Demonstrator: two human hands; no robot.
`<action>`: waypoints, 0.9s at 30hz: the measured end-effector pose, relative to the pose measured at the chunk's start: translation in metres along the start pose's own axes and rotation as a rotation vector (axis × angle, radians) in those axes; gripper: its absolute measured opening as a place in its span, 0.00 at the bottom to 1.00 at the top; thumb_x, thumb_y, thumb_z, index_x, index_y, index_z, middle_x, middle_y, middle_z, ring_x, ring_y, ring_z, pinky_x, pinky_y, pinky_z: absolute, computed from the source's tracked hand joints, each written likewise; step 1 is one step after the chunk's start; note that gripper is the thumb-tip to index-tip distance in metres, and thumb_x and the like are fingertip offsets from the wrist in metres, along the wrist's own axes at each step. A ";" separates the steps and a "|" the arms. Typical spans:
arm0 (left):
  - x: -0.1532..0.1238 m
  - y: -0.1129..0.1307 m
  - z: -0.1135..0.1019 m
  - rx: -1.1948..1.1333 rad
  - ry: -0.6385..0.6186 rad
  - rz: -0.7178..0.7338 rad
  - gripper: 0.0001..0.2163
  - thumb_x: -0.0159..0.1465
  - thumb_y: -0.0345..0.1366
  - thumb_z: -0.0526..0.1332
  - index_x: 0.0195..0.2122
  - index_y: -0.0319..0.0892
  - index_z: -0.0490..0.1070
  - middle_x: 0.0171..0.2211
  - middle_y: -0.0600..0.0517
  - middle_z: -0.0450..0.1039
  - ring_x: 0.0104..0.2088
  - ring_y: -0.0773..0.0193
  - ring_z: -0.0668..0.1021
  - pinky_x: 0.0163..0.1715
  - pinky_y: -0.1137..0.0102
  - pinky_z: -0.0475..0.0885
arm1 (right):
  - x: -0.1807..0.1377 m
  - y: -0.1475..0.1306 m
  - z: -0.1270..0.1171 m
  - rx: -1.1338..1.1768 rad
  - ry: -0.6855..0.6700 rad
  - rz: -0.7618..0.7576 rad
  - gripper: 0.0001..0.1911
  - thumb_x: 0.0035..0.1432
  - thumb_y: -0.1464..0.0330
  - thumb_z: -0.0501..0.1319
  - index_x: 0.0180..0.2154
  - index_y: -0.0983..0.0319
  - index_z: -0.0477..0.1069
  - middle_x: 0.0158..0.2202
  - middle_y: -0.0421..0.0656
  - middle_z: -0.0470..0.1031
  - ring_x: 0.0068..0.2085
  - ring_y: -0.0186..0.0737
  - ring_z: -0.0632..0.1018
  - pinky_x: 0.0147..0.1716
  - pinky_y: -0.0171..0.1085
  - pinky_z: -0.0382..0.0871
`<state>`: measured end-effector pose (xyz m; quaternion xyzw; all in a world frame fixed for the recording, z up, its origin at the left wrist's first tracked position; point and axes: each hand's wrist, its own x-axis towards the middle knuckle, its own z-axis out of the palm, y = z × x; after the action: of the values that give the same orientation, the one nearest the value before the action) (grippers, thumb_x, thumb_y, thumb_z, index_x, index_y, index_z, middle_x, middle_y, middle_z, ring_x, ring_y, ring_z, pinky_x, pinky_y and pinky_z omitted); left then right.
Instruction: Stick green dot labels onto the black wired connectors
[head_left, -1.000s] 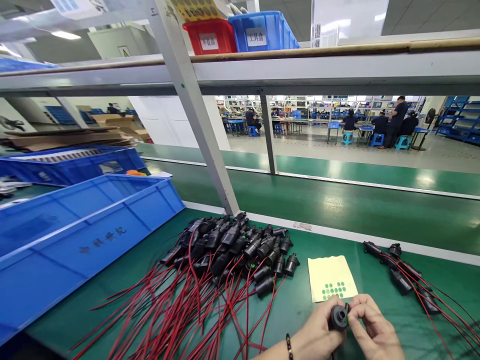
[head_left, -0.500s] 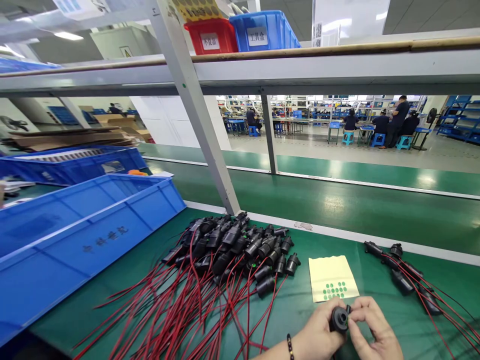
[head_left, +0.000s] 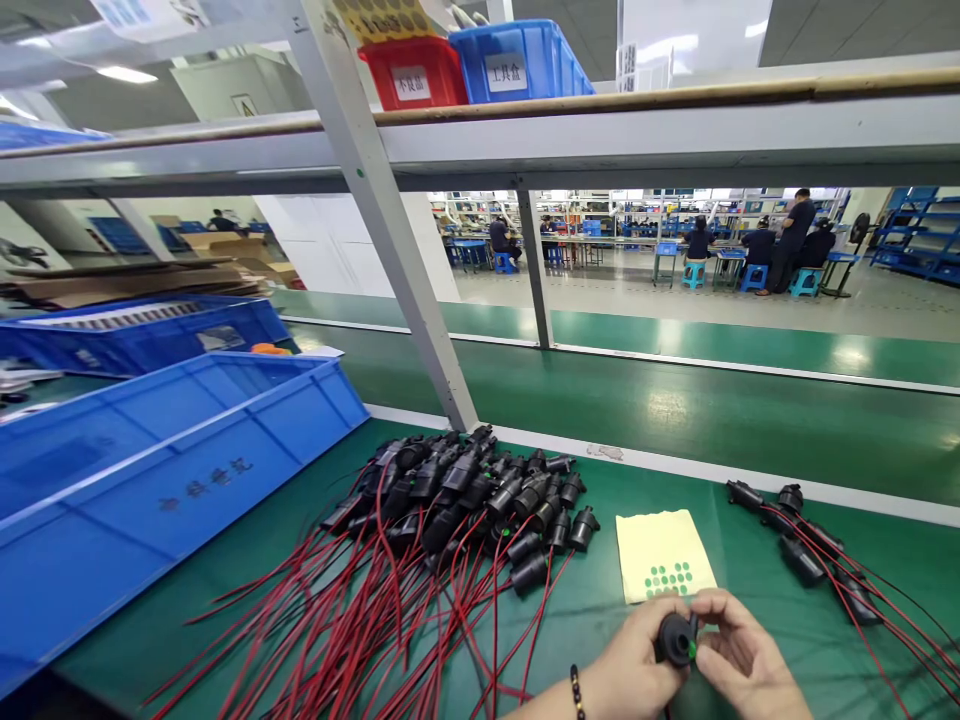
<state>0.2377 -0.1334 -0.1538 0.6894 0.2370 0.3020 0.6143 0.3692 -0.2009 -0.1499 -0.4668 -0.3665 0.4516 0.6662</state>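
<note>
Head view of a green desk [head_left: 675,440] on an assembly line. The left hand [head_left: 634,670] holds a black round socket part [head_left: 676,638] at the near edge of the desk, its grip pressed around the part's body. The right hand [head_left: 739,660] meets the part from the other side, thumb and forefinger pinching at its face, where a small green dot [head_left: 691,650] shows. Just beyond the hands lies a pale yellow sticker sheet [head_left: 660,545] carrying rows of green dots. To the left of the sheet lies a heap of black socket parts [head_left: 480,495] with red and black wires [head_left: 360,630] trailing toward the viewer. To the right, well apart from the heap, lie a few more wired parts [head_left: 802,550]. Large blue bins [head_left: 187,470] occupy the left side of the desk. On the shelf above stand a red box [head_left: 412,75] and a blue box [head_left: 517,60]. Seated workers [head_left: 757,250] appear in the far hall.
</note>
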 end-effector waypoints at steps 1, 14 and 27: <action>0.000 -0.002 0.000 -0.004 -0.001 -0.006 0.07 0.54 0.34 0.64 0.31 0.42 0.66 0.30 0.54 0.63 0.31 0.65 0.65 0.33 0.71 0.62 | 0.000 0.001 0.000 -0.021 0.001 -0.002 0.17 0.45 0.56 0.71 0.37 0.57 0.77 0.33 0.43 0.75 0.29 0.39 0.72 0.29 0.36 0.68; 0.004 0.007 -0.006 0.249 -0.159 0.076 0.10 0.52 0.29 0.60 0.36 0.44 0.70 0.32 0.52 0.67 0.32 0.61 0.68 0.35 0.70 0.64 | 0.002 0.012 0.002 0.131 -0.051 0.117 0.15 0.38 0.74 0.65 0.34 0.58 0.74 0.29 0.37 0.72 0.26 0.33 0.68 0.24 0.31 0.60; 0.006 0.012 -0.007 0.204 -0.160 0.139 0.12 0.51 0.27 0.56 0.37 0.42 0.67 0.32 0.53 0.66 0.32 0.64 0.69 0.33 0.73 0.66 | 0.006 -0.002 -0.003 0.052 -0.110 0.144 0.12 0.39 0.73 0.59 0.30 0.58 0.76 0.29 0.38 0.72 0.34 0.41 0.70 0.35 0.35 0.62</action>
<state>0.2361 -0.1255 -0.1406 0.7850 0.1682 0.2622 0.5355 0.3747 -0.1966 -0.1488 -0.4493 -0.3559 0.5326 0.6227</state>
